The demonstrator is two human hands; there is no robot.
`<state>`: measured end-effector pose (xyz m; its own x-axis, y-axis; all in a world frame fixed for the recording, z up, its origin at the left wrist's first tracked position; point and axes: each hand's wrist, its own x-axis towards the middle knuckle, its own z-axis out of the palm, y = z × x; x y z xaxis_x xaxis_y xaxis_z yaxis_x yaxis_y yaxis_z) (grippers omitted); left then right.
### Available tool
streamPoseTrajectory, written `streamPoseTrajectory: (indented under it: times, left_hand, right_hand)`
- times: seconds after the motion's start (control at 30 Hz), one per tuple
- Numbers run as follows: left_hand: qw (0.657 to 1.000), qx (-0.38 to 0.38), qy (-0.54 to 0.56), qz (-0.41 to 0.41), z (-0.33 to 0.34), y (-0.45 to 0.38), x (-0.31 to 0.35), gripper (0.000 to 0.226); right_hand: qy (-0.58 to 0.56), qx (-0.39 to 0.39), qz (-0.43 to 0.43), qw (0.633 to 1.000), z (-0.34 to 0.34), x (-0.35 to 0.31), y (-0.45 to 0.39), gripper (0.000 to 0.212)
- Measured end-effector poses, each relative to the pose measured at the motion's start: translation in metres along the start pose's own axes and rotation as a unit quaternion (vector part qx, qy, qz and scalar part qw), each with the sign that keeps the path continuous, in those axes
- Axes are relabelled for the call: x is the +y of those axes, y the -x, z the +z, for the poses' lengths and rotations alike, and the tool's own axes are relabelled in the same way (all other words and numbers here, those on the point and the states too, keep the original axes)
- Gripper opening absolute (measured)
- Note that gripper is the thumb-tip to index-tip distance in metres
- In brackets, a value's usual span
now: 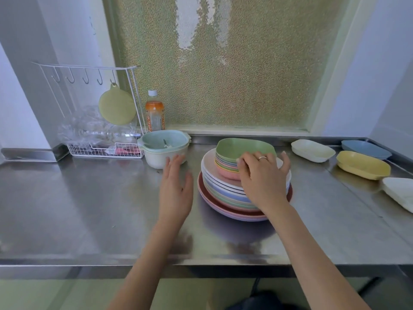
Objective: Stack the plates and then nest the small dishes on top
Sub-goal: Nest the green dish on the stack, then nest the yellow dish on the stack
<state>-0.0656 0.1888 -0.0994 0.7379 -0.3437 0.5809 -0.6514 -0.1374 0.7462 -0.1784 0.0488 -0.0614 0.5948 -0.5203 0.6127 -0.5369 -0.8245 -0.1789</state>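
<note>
A stack of round plates [225, 195] in pink, red, green, blue and white is seen near the middle of the stainless steel counter [89, 209]. On top of it, a nest of small square dishes [228, 166] is set, with a green dish [243, 148] uppermost. The right hand [261, 177] is laid over the near right side of this nest, its fingers curled around the dish rims and its thumb spread out to the right against the nest; a ring is worn on one finger. The left hand [176, 189] is held flat just left of the plates, fingers extended and slightly apart, gripping nothing.

Four more small dishes are left on the counter to the right, well apart from the stack: a white dish [312, 151], a blue dish [366, 149], a yellow dish [363, 165] and another white dish at the edge [400, 193].

Behind the left hand, a pale handled bowl [164, 148] is placed, with a wire rack [105, 151] and a drink bottle [154, 113] beyond it.
</note>
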Motion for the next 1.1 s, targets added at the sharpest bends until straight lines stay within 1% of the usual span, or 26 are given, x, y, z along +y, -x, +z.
streamPoseTrajectory:
  times: [0.03, 0.07, 0.13, 0.17, 0.2, 0.27, 0.33, 0.4, 0.47, 0.53, 0.6, 0.67, 0.7, 0.77, 0.8, 0.87, 0.9, 1.0, 1.1]
  left_hand:
    - [0.999, -0.01, 0.034, -0.009, 0.006, -0.014, 0.005, 0.038]
    - [0.996, -0.026, 0.073, -0.037, 0.012, -0.028, 0.01, 0.037]
    - [0.981, -0.077, 0.138, -0.111, 0.024, -0.053, 0.016, 0.041]
    - [0.971, -0.106, 0.164, -0.137, 0.03, -0.062, 0.018, 0.044]
    - [0.96, -0.134, 0.188, -0.157, 0.035, -0.07, 0.019, 0.046]
    - [0.939, -0.186, 0.224, -0.184, 0.045, -0.081, 0.022, 0.049]
    - [0.936, -0.222, 0.21, -0.177, 0.056, -0.087, 0.026, 0.046]
    - [0.941, -0.22, 0.189, -0.173, 0.065, -0.085, 0.027, 0.042]
    - [0.944, -0.207, 0.186, -0.177, 0.068, -0.081, 0.025, 0.044]
    - [0.944, -0.203, 0.194, -0.174, 0.064, -0.079, 0.024, 0.042]
    - [0.944, -0.181, 0.212, -0.178, 0.058, -0.077, 0.019, 0.041]
    - [0.945, -0.152, 0.215, -0.197, 0.052, -0.071, 0.008, 0.044]
    - [0.944, -0.152, 0.21, -0.205, 0.05, -0.064, 0.003, 0.046]
    - [0.932, -0.18, 0.212, -0.232, 0.057, -0.051, -0.015, 0.055]
    - [0.92, -0.192, 0.232, -0.251, 0.066, -0.045, -0.028, 0.06]
    - [0.89, -0.193, 0.278, -0.305, 0.084, -0.041, -0.052, 0.069]
    - [0.881, -0.194, 0.283, -0.324, 0.089, -0.041, -0.056, 0.07]
    - [0.883, -0.204, 0.286, -0.311, 0.095, -0.039, -0.035, 0.068]
    - [0.882, -0.222, 0.294, -0.293, 0.11, -0.037, -0.008, 0.071]
  right_hand:
    - [-0.029, 0.008, 0.009, 0.999, -0.001, 0.003, -0.002, 0.032]
    - [-0.077, 0.025, 0.036, 0.996, -0.002, 0.006, -0.004, 0.034]
    - [-0.188, 0.064, 0.106, 0.974, -0.001, 0.018, -0.01, 0.039]
    - [-0.227, 0.069, 0.129, 0.963, 0.002, 0.025, -0.014, 0.042]
    - [-0.252, 0.057, 0.142, 0.955, 0.005, 0.031, -0.017, 0.044]
    - [-0.282, 0.018, 0.154, 0.947, 0.009, 0.036, -0.02, 0.037]
    - [-0.298, 0.011, 0.155, 0.942, 0.012, 0.038, -0.021, 0.032]
    - [-0.296, 0.018, 0.155, 0.942, 0.013, 0.039, -0.019, 0.032]
    - [-0.296, 0.015, 0.154, 0.943, 0.012, 0.039, -0.019, 0.033]
    - [-0.304, 0.008, 0.156, 0.94, 0.012, 0.042, -0.018, 0.035]
    - [-0.331, 0.009, 0.177, 0.927, 0.012, 0.048, -0.013, 0.039]
    - [-0.363, 0.021, 0.225, 0.904, 0.013, 0.058, -0.002, 0.04]
    - [-0.376, 0.022, 0.251, 0.892, 0.015, 0.062, 0.005, 0.041]
    - [-0.403, 0.013, 0.294, 0.866, 0.02, 0.066, 0.019, 0.042]
    - [-0.413, 0.009, 0.309, 0.857, 0.023, 0.065, 0.023, 0.044]
    - [-0.423, 0.008, 0.323, 0.847, 0.025, 0.063, 0.027, 0.046]
    - [-0.427, 0.01, 0.327, 0.843, 0.025, 0.063, 0.026, 0.046]
    - [-0.423, 0.016, 0.34, 0.84, 0.022, 0.075, 0.023, 0.045]
    - [-0.411, 0.033, 0.357, 0.838, 0.016, 0.099, 0.022, 0.044]
